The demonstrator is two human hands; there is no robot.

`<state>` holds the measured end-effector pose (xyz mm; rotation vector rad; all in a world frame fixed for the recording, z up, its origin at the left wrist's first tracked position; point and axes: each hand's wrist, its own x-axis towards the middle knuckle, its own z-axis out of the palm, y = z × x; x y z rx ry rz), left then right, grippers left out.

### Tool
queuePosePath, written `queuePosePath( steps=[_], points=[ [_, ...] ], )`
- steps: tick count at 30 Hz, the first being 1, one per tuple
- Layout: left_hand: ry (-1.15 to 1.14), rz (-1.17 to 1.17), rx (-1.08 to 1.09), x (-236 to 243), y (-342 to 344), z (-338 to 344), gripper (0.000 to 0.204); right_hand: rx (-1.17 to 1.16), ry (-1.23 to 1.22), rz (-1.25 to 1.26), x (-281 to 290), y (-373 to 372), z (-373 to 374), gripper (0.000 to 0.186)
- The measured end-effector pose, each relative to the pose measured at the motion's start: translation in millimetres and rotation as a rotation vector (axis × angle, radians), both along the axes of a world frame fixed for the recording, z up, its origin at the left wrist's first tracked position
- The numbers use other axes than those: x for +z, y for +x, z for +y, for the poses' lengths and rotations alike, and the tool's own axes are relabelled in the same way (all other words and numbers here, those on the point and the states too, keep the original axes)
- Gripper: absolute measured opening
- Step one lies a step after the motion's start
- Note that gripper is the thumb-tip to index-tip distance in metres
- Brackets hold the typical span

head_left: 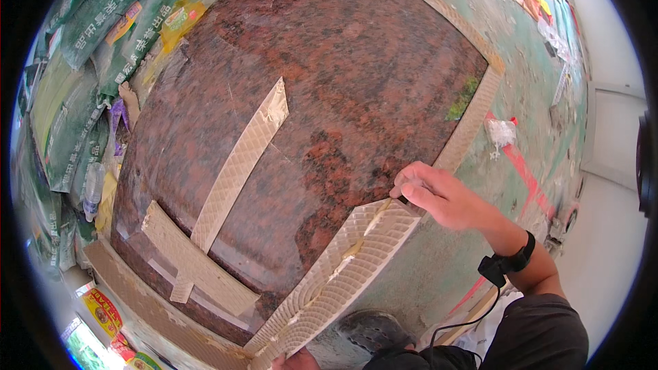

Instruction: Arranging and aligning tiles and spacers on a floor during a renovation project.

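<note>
A long tile strip (330,279) lies with its ribbed back facing up along the near right edge of a dark red, polished stone slab (329,89). A broken line of yellowish adhesive (354,249) runs down its middle. My right hand (442,195) is at the strip's far end, thumb and fingers pinched together where the adhesive line ends; whatever they grip is too small to name. At the bottom edge my left hand (296,360) shows only partly, its fingers on the strip's near end.
Two loose strips, one long (241,164) and one short (199,260), cross on the slab. Trim strips (473,109) line its right side. Green printed bags (75,116) are piled at left. A dark shoe (373,331) stands near the strip. A crumpled plastic bag (502,132) lies on the floor.
</note>
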<state>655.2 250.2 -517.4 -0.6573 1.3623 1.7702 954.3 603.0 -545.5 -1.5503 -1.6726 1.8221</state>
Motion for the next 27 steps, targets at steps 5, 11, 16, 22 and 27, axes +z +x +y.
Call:
queuePosePath(
  steps=[5, 11, 16, 22, 27],
  points=[
    [-0.01, -0.023, 0.013, 3, 0, 2, 0.051, -0.021, -0.03, 0.041, -3, -1, 0, 0.032],
    [-0.012, -0.028, 0.029, 7, 2, 10, 0.052, 0.033, -0.021, 0.066, 2, -4, 2, 0.031],
    [-0.066, -0.034, 0.051, 6, 3, 6, 0.054, 0.235, -0.013, -0.056, 28, -13, 17, 0.032],
    [-0.013, -0.033, 0.046, 17, 4, 23, 0.06, 0.579, 0.331, -0.071, 39, -22, 27, 0.034],
    [-0.001, -0.072, 0.064, 18, 0, 20, 0.061, 0.83, 0.595, -0.13, 53, -38, 17, 0.035]
  ],
)
